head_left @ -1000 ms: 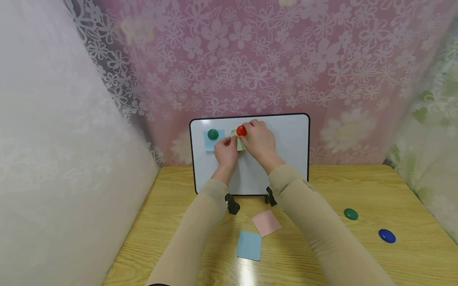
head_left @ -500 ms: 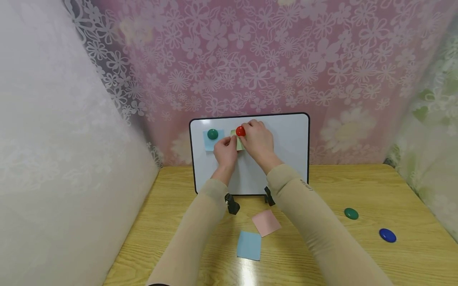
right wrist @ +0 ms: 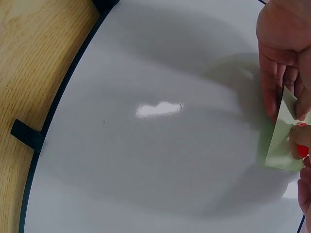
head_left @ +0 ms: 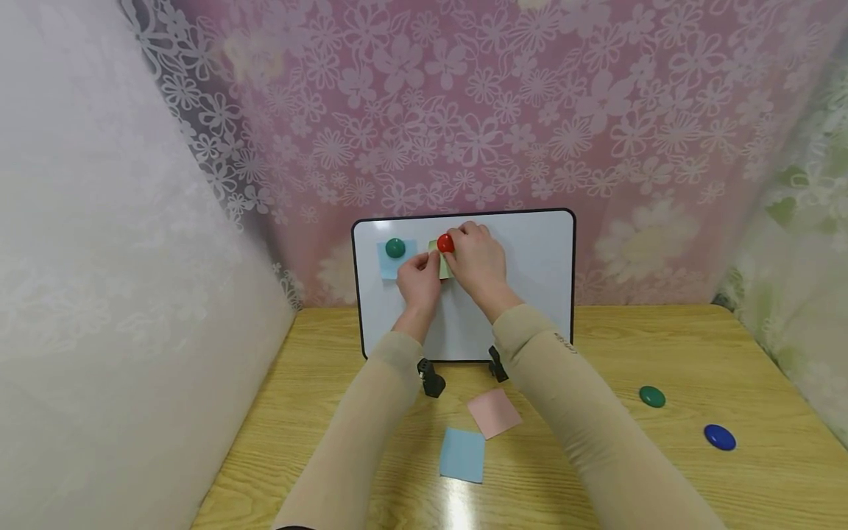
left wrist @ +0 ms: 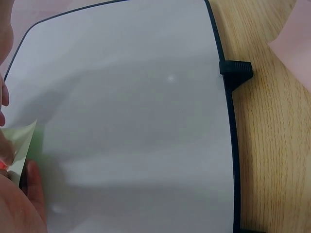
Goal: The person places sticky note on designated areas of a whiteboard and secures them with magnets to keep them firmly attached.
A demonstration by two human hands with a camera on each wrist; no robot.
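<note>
Against the upper part of a whiteboard (head_left: 530,272), my left hand (head_left: 419,283) pinches the left side of a pale green sticky note (right wrist: 282,148). My right hand (head_left: 478,258) grips a round red magnet (head_left: 445,243) over the upper part of that note. In the right wrist view the note's lower edge stands off the board and casts a greenish shadow. Just left of it, a light blue sticky note (head_left: 388,269) hangs on the board under a round green magnet (head_left: 394,248).
On the wooden table (head_left: 318,412) lie a pink sticky note (head_left: 494,413) and a blue sticky note (head_left: 462,455) between my forearms. A green magnet (head_left: 652,397) and a blue magnet (head_left: 720,437) lie to the right. Black feet (left wrist: 236,70) support the board.
The red magnet and my right hand have shifted very slightly left over the green note. My left hand keeps its pinch, and everything else stays in place.
</note>
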